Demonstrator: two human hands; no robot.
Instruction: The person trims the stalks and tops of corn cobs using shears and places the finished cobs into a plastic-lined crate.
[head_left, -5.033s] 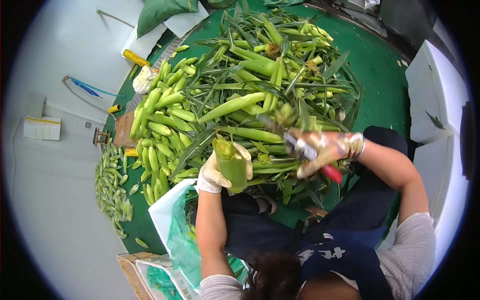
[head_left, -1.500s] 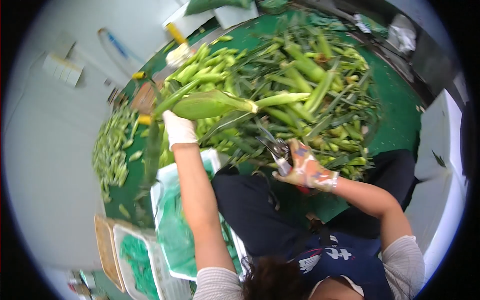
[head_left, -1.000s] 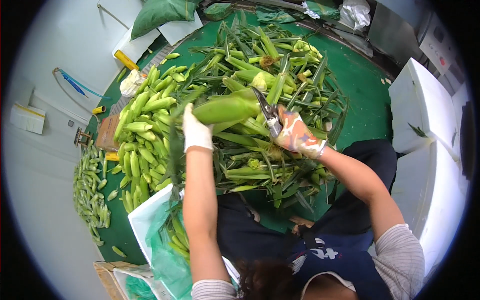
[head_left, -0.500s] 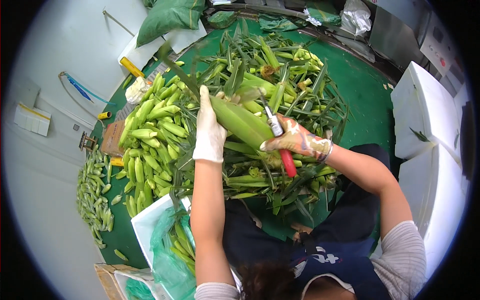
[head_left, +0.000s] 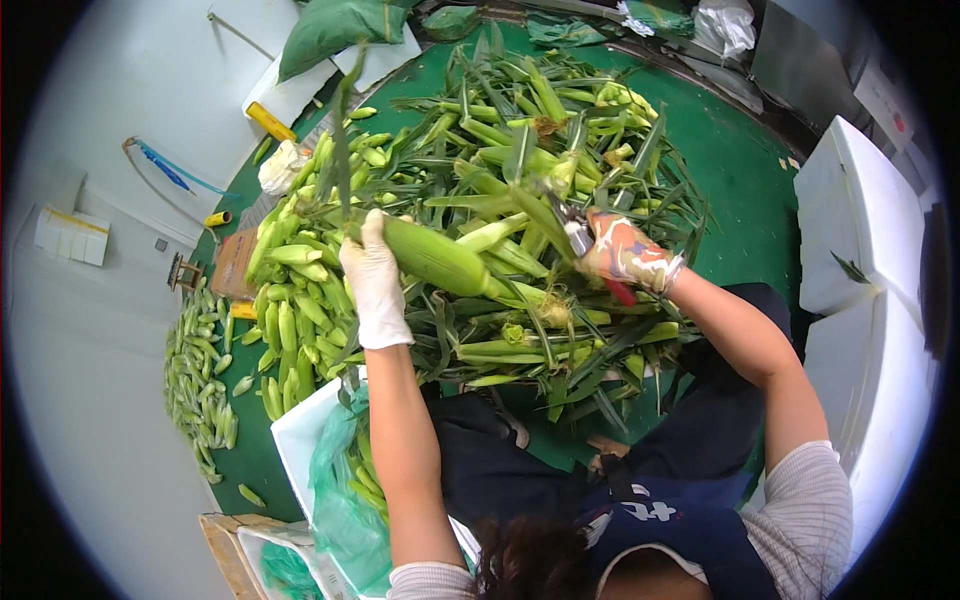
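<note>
My left hand (head_left: 375,285), in a white glove, is closed around one end of a green ear of corn (head_left: 435,258) still in its husk. A long leaf stands up from that end. The ear points to the right over a heap of cut husks and leaves (head_left: 500,350). In a patterned glove, my right hand (head_left: 630,255) grips pruning shears (head_left: 574,234) with red handles. A blurred green husk piece or stalk end (head_left: 540,215) is beside the blades; whether they hold it, I cannot tell. The ear's tip is apart from my right hand.
To the left lies a pile of trimmed corn ears (head_left: 290,320), with smaller pods or ears (head_left: 200,370) beyond. A white box (head_left: 300,430) with a green plastic liner (head_left: 345,500) stands by my left forearm. White foam boxes (head_left: 855,220) stack at the right. A green sack (head_left: 345,35) lies far left.
My left hand has moved left and slightly down with the ear. My right hand has shifted right with the shears, and a gap has opened between it and the ear.
</note>
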